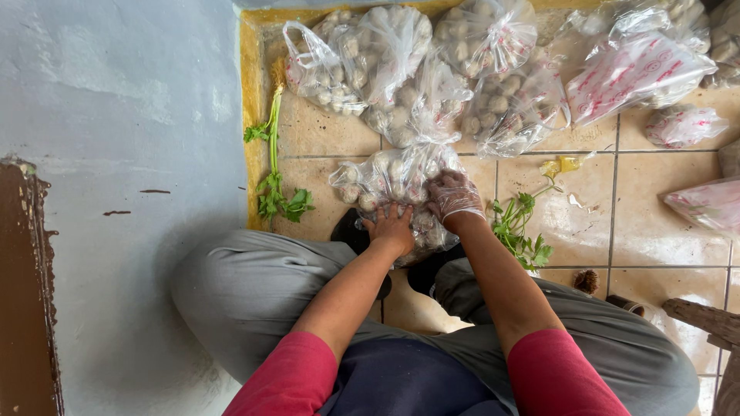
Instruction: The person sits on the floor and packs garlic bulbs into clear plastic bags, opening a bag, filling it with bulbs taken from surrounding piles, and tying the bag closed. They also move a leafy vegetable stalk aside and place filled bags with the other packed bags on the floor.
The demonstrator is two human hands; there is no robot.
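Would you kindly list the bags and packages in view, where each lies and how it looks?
Clear bag of pale round balls: on the tiles, under both hands.
Left hand: bare, on that bag.
Right hand: in a thin plastic glove, on that bag.
Pile of clear knotted bags: behind it, same pale balls.
Red-printed white bag: upper right.
Smaller red-printed bag: right of it, lower.

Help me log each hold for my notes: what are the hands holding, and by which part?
Both hands press on the nearest clear bag of pale balls: the left hand on its near side, the right hand, in a thin plastic glove, on its right side.
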